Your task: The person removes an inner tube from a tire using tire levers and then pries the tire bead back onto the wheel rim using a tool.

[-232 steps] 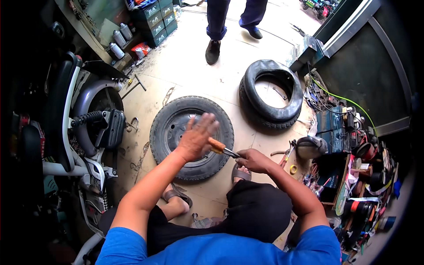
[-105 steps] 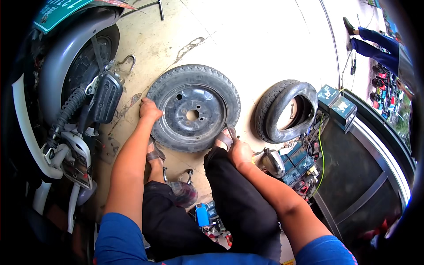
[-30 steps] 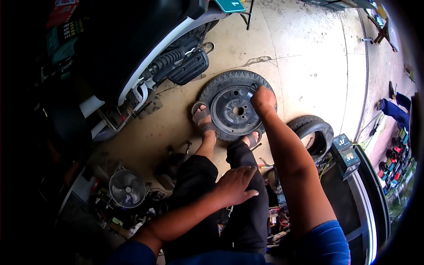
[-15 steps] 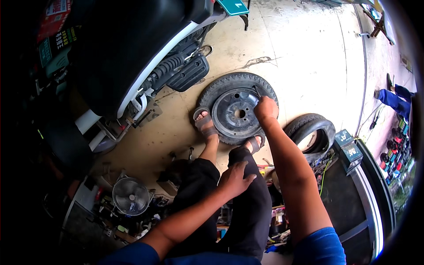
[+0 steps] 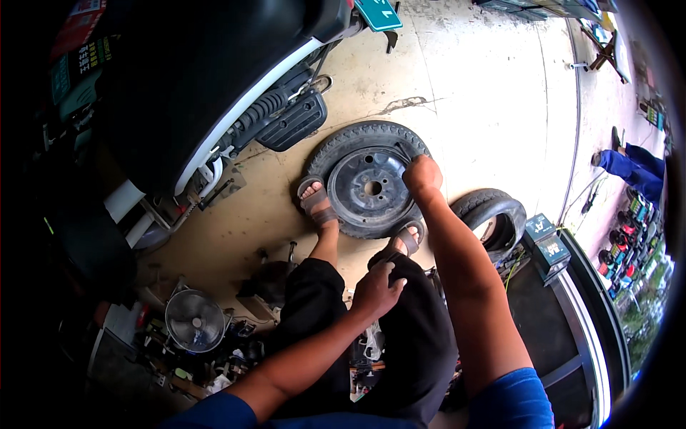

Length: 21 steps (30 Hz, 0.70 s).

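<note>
A black tyre [image 5: 343, 146] on a dark steel wheel rim [image 5: 355, 187] lies flat on the floor, with my sandalled feet pressed on its near side. My right hand [image 5: 423, 175] is closed in a fist at the tyre's right side, around a tyre lever [image 5: 402, 151]. Only a thin dark end of the lever shows beyond the fist, at the rim's edge; the rest is hidden. Over my right thigh lies my left hand [image 5: 379, 289], thumb apart from the fingers, and I see nothing held in it.
A loose tyre [image 5: 511, 214] lies to the right, beside dark battery-like boxes [image 5: 550, 247]. A scooter [image 5: 236, 93] with a footrest stands at the left. Lower left are a round fan [image 5: 194, 320] and scattered tools. A person's blue-trousered legs [image 5: 632, 170] show far right.
The whole view has shifted slightly, so the wheel appears further left. My right hand still grips the lever at the tyre's edge, and my left hand stays over my thigh.
</note>
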{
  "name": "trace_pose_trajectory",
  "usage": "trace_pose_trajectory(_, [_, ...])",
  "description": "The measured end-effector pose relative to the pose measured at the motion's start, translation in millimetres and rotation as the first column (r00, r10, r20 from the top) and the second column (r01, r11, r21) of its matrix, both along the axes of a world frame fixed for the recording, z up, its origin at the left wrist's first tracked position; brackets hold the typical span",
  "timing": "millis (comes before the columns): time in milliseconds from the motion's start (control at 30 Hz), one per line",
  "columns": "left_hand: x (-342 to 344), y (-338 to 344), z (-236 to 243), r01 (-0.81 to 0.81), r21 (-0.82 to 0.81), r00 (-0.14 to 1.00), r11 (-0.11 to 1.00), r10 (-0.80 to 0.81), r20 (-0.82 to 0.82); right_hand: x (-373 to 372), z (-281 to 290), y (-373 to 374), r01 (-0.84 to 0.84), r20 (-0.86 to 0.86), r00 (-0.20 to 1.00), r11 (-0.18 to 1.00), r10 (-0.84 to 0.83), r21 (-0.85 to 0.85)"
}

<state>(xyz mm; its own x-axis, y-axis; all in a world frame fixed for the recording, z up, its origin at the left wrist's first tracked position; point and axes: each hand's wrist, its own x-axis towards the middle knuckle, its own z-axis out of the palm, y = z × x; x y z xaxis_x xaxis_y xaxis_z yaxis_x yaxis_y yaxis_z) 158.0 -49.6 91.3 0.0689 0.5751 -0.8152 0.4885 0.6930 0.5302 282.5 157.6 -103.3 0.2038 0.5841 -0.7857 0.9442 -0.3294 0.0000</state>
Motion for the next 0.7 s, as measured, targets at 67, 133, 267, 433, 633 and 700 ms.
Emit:
trace_pose_trajectory(67, [5.0, 5.9, -3.0, -0.039, -0.006, 0.999, 0.999, 0.039, 0.023, -9.8, 4.5, -2.1, 0.002, 0.002, 1.000, 0.999, -0.002, -0.039])
trace_pose_trajectory(133, [12.1, 15.1, -3.7, -0.087, -0.036, 0.994, 0.996, 0.089, 0.060, -13.3, 1.2, -0.4, -0.004, 0.008, 1.000, 1.000, 0.004, -0.029])
trace_pose_trajectory(267, [30.7, 28.4, -11.6, -0.130, -0.049, 0.990, 0.990, 0.132, 0.046, -5.8, 7.1, 7.6, -0.036, -0.037, 0.999, 0.999, 0.035, -0.033])
trace_pose_trajectory(433, [43.5, 49.0, -2.5, -0.218, -0.126, 0.973, 0.968, 0.226, 0.049, 12.9, -15.9, 3.1, -0.125, -0.051, 0.991, 0.992, 0.125, 0.000])
trace_pose_trajectory(633, [45.3, 69.3, 3.3, -0.372, 0.101, 0.927, 0.923, 0.364, 0.089, 11.5, -24.8, -1.7, -0.226, -0.018, 0.974, 0.974, 0.226, -0.004])
trace_pose_trajectory(700, [49.3, 71.0, 2.6, -0.407, 0.131, 0.913, 0.904, 0.399, 0.089, 39.3, -55.0, -15.1, -0.416, -0.034, 0.909, 0.909, 0.416, -0.029])
